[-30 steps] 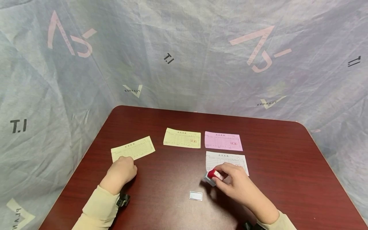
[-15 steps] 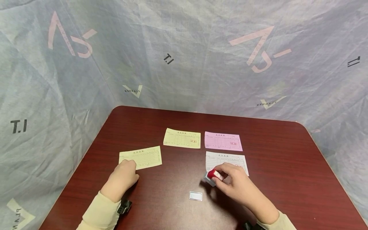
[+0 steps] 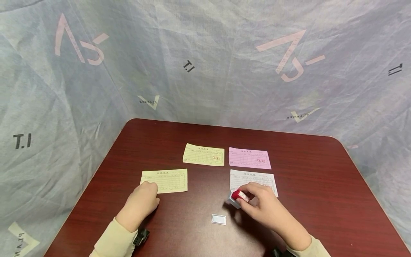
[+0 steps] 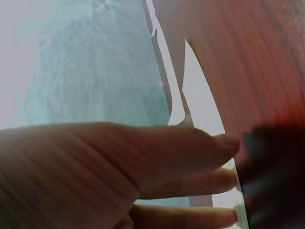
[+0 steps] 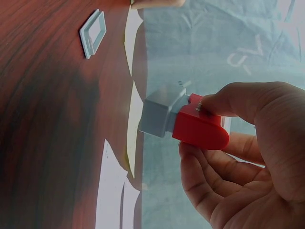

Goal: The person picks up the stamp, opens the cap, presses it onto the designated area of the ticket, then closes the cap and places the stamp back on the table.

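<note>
Fingertips of my left hand (image 3: pixel 143 200) press on the near left part of a yellow receipt slip (image 3: pixel 168 181) lying on the table. In the left wrist view its fingers look nearly straight, with their tips on the slip's edge. My right hand (image 3: pixel 261 201) pinches a self-inking stamp by its red handle (image 5: pixel 198 125) between thumb and fingers. The stamp's grey base (image 5: pixel 158 114) is held tilted, clear of the table. Behind it lies a white slip (image 3: pixel 250 176), partly covered by the hand. A small white-and-grey rectangular cap (image 3: pixel 218 219) lies in front, between the hands.
Farther back on the dark red table (image 3: pixel 302 160) lie another yellow slip (image 3: pixel 200 154) and a pink slip (image 3: pixel 248 156). Both carry red stamped marks at their lower right. A grey printed cloth (image 3: pixel 205 89) hangs behind the table and along its sides.
My left hand has slid the yellow slip to the right and nearer, and the slip has turned from slanted to nearly straight. The right hand with the stamp has stayed still.
</note>
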